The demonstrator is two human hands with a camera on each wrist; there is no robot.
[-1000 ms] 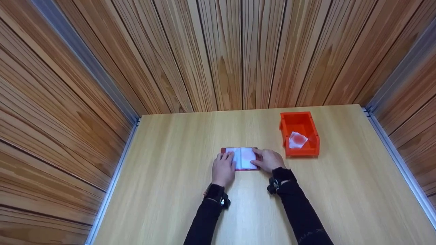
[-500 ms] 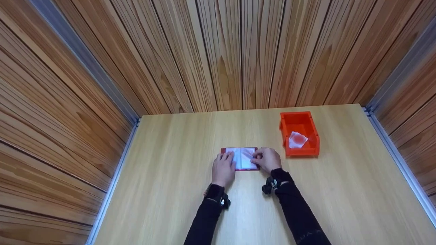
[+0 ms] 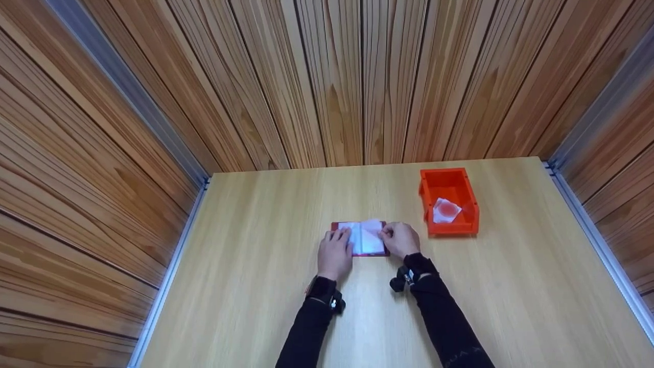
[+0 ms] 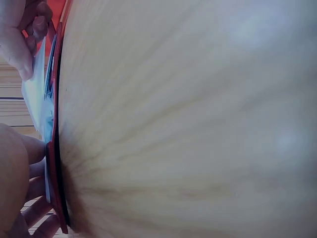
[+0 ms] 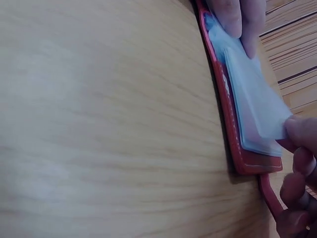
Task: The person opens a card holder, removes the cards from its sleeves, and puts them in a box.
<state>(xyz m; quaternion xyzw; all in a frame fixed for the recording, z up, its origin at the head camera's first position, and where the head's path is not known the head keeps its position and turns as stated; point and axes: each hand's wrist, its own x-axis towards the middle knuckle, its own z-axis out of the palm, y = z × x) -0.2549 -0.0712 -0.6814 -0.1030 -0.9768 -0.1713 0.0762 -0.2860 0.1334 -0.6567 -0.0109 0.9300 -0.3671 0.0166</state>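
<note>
A small red card holder (image 3: 335, 225) lies opened out on the table, its clear plastic sleeves showing. My left hand (image 3: 335, 255) rests on its left half, fingers extended over the sleeves. At the right edge, my right hand (image 3: 402, 240) pinches the corner of one translucent sleeve (image 5: 265, 106) between thumb and finger. That sleeve is lifted and bent away from the stack beneath it, as the right wrist view shows. A red strap (image 5: 268, 196) sticks out from the holder's right side, close under the curled fingers of that hand.
An orange-red bin (image 3: 449, 178) stands at the back right of the wooden table (image 3: 255, 286). Inside it lies a clear and white packet (image 3: 446, 210) with a reddish round patch. Wood-panelled walls (image 3: 337, 82) enclose the back and both sides.
My right hand has closed its fingers on a sleeve corner and shifted slightly left. The sleeve is now raised at the top right. The left hand stays in place.
</note>
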